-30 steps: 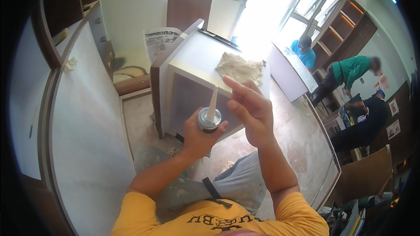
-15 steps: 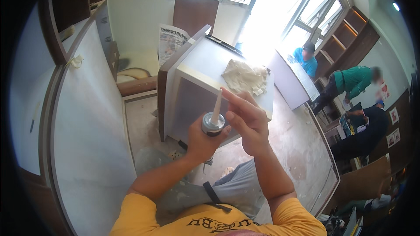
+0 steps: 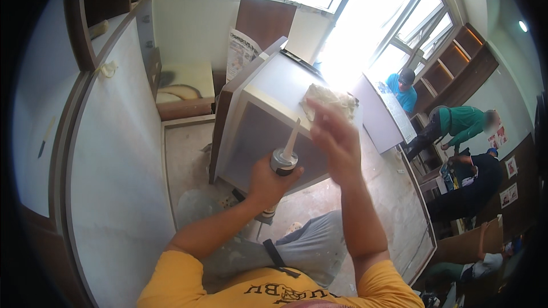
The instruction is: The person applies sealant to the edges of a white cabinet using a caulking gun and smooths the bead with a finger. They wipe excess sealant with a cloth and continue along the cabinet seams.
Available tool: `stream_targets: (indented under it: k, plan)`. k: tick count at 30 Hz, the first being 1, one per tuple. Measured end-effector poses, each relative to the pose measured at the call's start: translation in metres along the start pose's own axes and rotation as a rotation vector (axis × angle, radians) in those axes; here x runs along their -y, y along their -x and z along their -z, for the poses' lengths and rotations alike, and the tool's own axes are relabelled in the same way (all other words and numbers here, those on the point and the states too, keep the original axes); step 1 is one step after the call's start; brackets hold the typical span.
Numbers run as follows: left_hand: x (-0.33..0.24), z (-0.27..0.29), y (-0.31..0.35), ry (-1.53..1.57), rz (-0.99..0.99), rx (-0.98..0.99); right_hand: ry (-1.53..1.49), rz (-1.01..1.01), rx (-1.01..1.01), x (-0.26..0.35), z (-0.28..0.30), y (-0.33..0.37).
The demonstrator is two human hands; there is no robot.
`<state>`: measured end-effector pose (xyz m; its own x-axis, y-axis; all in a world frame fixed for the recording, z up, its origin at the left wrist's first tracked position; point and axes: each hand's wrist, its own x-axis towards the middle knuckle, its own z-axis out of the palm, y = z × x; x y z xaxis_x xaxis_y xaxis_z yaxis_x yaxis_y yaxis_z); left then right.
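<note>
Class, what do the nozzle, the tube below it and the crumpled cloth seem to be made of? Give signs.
Nozzle: probably plastic, matte, from its pale, smooth taper.
Tube: grey, shiny end suggests metal, though glossy plastic is possible.
Cloth: likely soft fabric, dull, from its irregular folds; the weave is too small to see.

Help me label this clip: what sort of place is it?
Likely a room being fitted out: a nozzled cartridge in the left hand, a box-shaped cabinet, and a smudged floor.
</note>
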<state>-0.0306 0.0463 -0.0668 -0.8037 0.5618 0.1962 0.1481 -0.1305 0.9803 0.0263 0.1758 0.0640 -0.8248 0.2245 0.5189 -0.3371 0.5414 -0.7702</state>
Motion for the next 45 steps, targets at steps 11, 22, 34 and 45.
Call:
stream_targets:
  k: [11, 22, 34, 45]
  plan:
    - [-0.028, 0.024, 0.012, 0.087, -0.029, -0.052, 0.525, -0.288, 0.134, -0.114, -0.004, -0.176]
    - [-0.026, 0.058, 0.003, 0.177, -0.053, -0.213, 0.859, -0.158, 0.199, -0.124, -0.019, -0.197]
    - [-0.029, 0.068, 0.002, 0.233, -0.045, -0.196, 1.036, -0.175, 0.254, -0.117, -0.035, -0.199]
    - [-0.037, 0.084, 0.000, 0.251, -0.095, -0.311, 0.911, -0.188, 0.202, -0.127, -0.036, -0.195]
